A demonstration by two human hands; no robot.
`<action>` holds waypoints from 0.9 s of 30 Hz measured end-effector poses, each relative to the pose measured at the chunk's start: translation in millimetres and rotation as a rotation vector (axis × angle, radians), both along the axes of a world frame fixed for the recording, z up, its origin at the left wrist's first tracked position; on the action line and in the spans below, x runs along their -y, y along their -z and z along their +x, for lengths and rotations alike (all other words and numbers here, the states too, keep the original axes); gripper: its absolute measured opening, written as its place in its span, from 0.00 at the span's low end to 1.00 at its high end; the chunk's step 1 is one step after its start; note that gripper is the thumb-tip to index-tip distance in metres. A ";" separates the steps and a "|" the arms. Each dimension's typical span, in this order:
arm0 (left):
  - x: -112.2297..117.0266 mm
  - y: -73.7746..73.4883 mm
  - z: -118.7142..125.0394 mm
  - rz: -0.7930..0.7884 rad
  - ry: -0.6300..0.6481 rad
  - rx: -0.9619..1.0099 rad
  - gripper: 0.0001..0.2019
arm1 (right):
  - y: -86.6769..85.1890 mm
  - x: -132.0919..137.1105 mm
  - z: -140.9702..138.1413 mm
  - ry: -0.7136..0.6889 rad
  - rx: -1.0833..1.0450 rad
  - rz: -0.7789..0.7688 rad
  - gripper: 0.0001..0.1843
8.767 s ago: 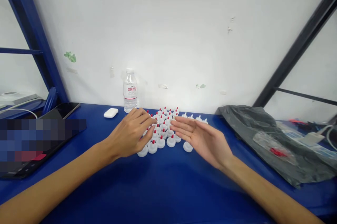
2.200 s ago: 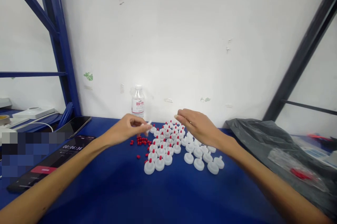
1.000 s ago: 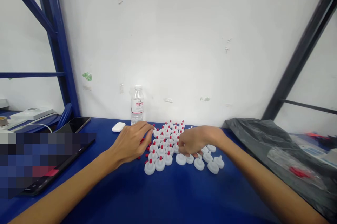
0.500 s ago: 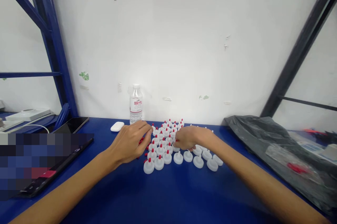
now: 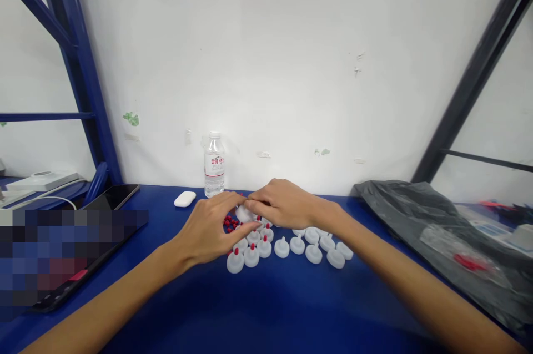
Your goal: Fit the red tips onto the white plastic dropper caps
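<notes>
A white nozzle cap (image 5: 244,213) is held between my two hands over the left of the group. My left hand (image 5: 210,226) curls around its left side, the thumb stretched below it and the fingers behind. From the right, my right hand (image 5: 287,203) closes on the same cap with thumb and forefinger; its spout is hidden. Just below stand several nozzle caps with red tips (image 5: 251,256). Several nozzle caps without red tips (image 5: 313,254) stand to the right, under my right forearm. Small loose red tips (image 5: 230,223) lie beside my left fingers.
A water bottle (image 5: 214,168) and a white case (image 5: 185,199) stand at the back left. A phone (image 5: 120,196) and a dark device (image 5: 83,282) lie at left. A grey plastic bag (image 5: 391,215) with a small clear bag (image 5: 462,257) covers the right side.
My right hand has moved left from among the nozzle caps, bringing one to my left hand. The left thumb has opened away from the fingers around it.
</notes>
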State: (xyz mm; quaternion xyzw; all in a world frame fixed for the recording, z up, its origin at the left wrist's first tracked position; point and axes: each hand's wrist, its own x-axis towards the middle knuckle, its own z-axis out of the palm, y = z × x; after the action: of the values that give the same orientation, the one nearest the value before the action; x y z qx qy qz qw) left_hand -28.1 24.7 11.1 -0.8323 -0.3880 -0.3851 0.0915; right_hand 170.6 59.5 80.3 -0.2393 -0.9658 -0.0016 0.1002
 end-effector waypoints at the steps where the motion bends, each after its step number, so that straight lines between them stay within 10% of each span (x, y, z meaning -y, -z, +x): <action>1: 0.5 -1.2 1.0 -0.034 0.005 0.036 0.14 | 0.9 1.2 -1.6 -0.026 -0.016 -0.010 0.24; 9: 3.0 -26.3 -4.5 -0.689 0.271 0.338 0.22 | -18.4 -17.4 27.9 -0.068 -0.432 -0.202 0.23; 13: -16.7 -23.5 -24.7 -0.402 -0.008 0.442 0.19 | -15.9 -25.6 30.2 0.039 -0.299 -0.095 0.23; 19: -35.7 -10.7 -49.9 -0.133 -0.359 0.254 0.20 | 33.8 -17.3 -21.6 -0.037 0.039 0.086 0.18; 27: -34.5 -3.4 -45.1 0.024 -0.246 0.051 0.20 | 33.8 -20.3 -20.0 0.128 -0.086 0.125 0.24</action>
State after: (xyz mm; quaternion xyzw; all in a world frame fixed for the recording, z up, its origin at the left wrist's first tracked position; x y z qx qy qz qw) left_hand -73.1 59.2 14.5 -0.7673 -0.4849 -0.3963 0.1381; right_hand 150.6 79.8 46.5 -0.2939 -0.9412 -0.0577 0.1560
